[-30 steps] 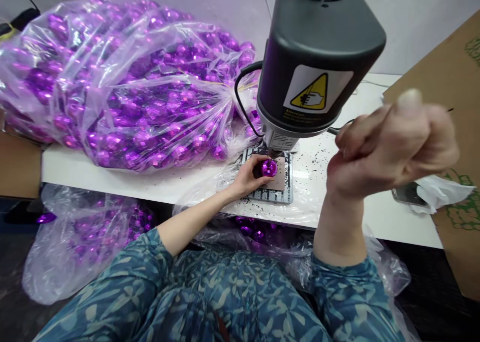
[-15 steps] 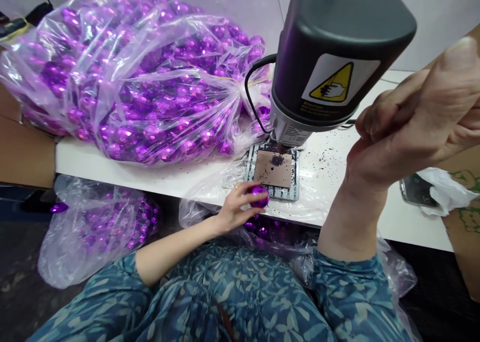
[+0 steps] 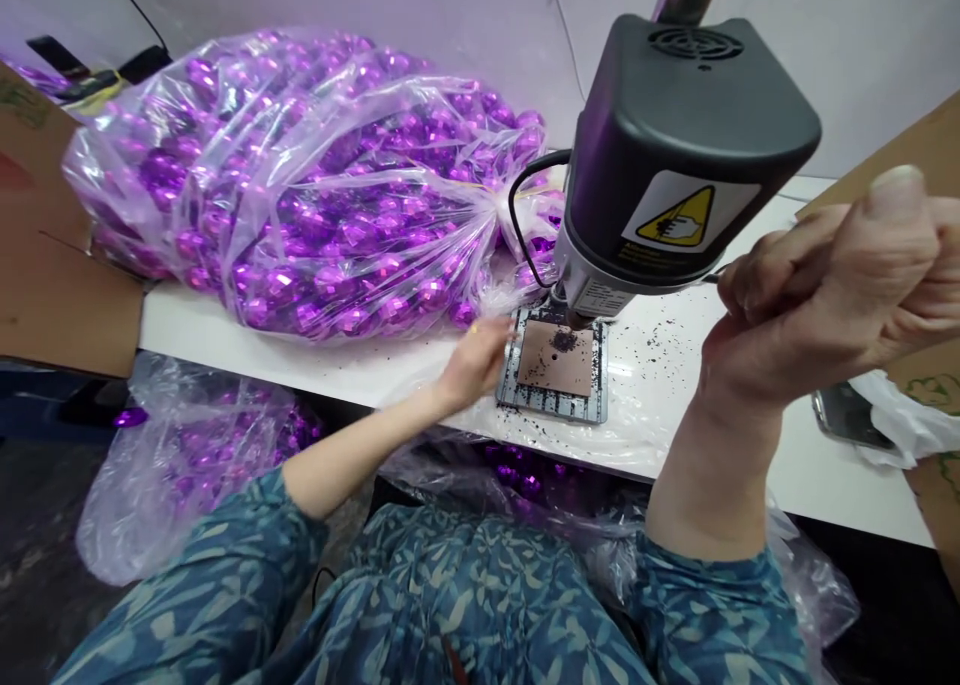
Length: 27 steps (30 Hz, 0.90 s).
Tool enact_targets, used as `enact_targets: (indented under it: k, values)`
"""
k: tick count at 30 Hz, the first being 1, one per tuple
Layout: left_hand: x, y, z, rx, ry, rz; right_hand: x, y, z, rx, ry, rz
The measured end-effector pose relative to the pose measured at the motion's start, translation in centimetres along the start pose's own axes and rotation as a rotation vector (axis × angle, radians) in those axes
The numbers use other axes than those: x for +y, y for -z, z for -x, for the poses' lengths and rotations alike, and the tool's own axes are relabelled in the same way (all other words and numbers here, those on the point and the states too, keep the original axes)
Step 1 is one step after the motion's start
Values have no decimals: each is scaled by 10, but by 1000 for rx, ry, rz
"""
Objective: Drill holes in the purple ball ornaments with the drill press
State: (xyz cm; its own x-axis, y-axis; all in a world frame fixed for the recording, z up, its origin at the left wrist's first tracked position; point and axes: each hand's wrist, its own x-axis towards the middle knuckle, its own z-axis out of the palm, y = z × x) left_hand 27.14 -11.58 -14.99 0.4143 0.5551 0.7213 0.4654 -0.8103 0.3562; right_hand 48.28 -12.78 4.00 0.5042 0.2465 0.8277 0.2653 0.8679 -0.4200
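A black-bodied drill press [image 3: 690,135] with a yellow warning label stands over a slotted metal base [image 3: 514,393]. On the base lies a brown square board [image 3: 551,373] with a small dark hole and dark shavings heaped below the chuck. My left hand [image 3: 480,360] is at the left edge of the base, its fingers smeared by motion; no ball shows in it. Raised on the right, my right hand [image 3: 840,275] is closed in a fist at the end of a thin rod, the lever of the drill press. Its grip is hidden inside the fingers.
A big clear bag of shiny purple balls [image 3: 322,195] fills the table's left side. Another bag [image 3: 217,455] hangs below, and purple balls [image 3: 525,473] sit under the front edge. A phone [image 3: 847,415] and crumpled tissue [image 3: 911,425] lie right. Cardboard boxes [image 3: 67,255] flank the table.
My left hand has moved up and toward the base, and the purple ball it held is out of sight. My right hand stays closed at the lever. The view has shifted slightly.
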Motion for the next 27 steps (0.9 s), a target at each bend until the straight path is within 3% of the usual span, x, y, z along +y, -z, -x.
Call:
enact_targets:
  k: [3,5,8,12,15,18,23,27]
  values:
    - [-52,-16,-62,-147,402,-79,-1,0,0,6,-28,14]
    - [-77,-30,-92,-262,542,-87,-2,0,1,8,-35,14]
    - [-99,-49,-113,-375,594,8,-4,1,3,-1,-29,-7]
    - [-106,-64,-112,-476,515,171,-4,-1,4,16,-33,-32]
    - [-102,-68,-106,-431,450,198,-4,-1,5,23,-17,-30]
    - [-95,-60,-101,-279,486,182,-3,-1,6,20,-16,-26]
    - [-77,-18,-87,25,537,393,-3,2,7,35,-10,-31]
    - [-54,14,-64,17,642,695,-5,2,8,50,-53,-44]
